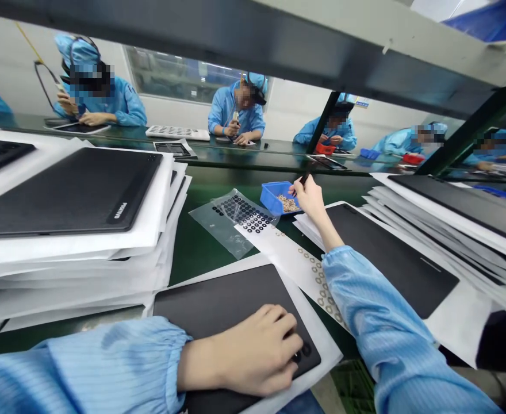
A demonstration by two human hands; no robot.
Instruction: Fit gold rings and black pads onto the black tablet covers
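Note:
My left hand (253,351) lies at the bottom of the view, its curled fingers pressing on a black tablet (222,305) that sits on a white sheet. Just beyond my fingertips, round black pads (300,353) show on the tablet's surface. My right hand (309,198) is raised and pinches a slim black tool (305,179), perhaps tweezers, with its tip hidden. It is right next to a small blue bin (274,198) holding tan rings. Nearby lie a clear bag of black round pads (240,211) and a white strip of rings (317,282).
Tall stacks of black tablets on white sheets (72,190) stand at the left, with another stack (451,213) at the right. A further tablet (391,253) lies under my right forearm. Co-workers in blue smocks (236,112) sit across the green bench (205,247), beneath a dark overhead rail (236,52).

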